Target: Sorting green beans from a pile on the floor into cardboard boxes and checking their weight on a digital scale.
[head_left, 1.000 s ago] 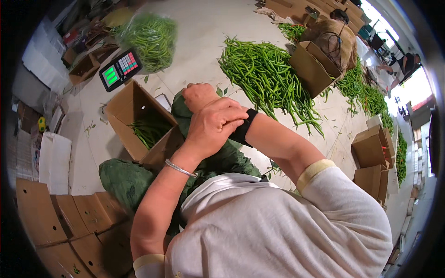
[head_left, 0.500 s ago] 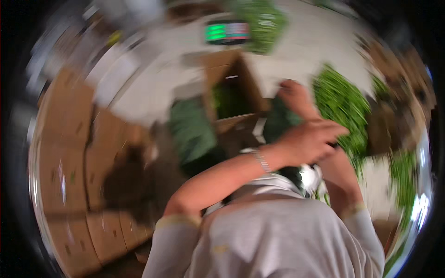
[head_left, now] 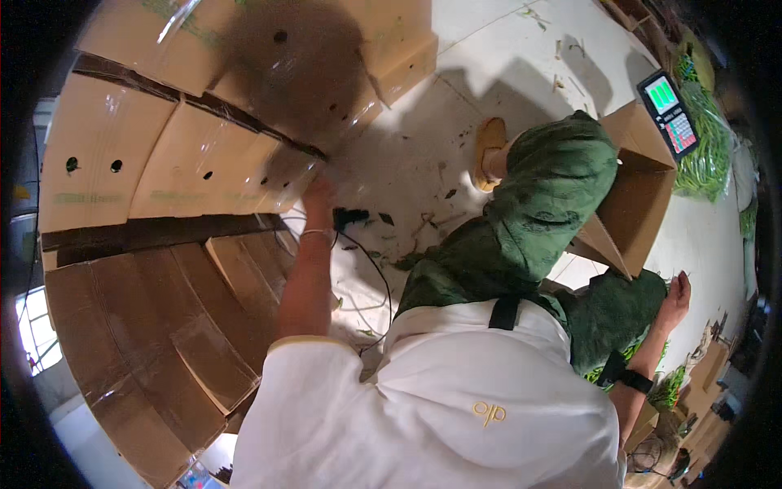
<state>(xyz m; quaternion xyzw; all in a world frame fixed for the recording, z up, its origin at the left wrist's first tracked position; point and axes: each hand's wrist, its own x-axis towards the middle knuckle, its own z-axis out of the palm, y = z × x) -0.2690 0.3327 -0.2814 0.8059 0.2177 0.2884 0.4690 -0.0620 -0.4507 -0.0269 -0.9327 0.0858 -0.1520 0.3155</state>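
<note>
Two hands work far apart: the left hand [head_left: 319, 192] reaches the flattened boxes [head_left: 163, 163], grip unclear, while the right hand [head_left: 676, 295] hangs open. Leaning this far, the person risks snagging the cable [head_left: 371, 269] or toppling the stack.

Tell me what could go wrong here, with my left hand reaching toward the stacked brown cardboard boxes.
The left hand reaches right beside the thin black cable trailing over the white floor; it could snag.

The stacked brown cardboard boxes look to lean close over that hand, so a bump might shift them.

The right hand hangs far off, so balance may suffer.
</note>
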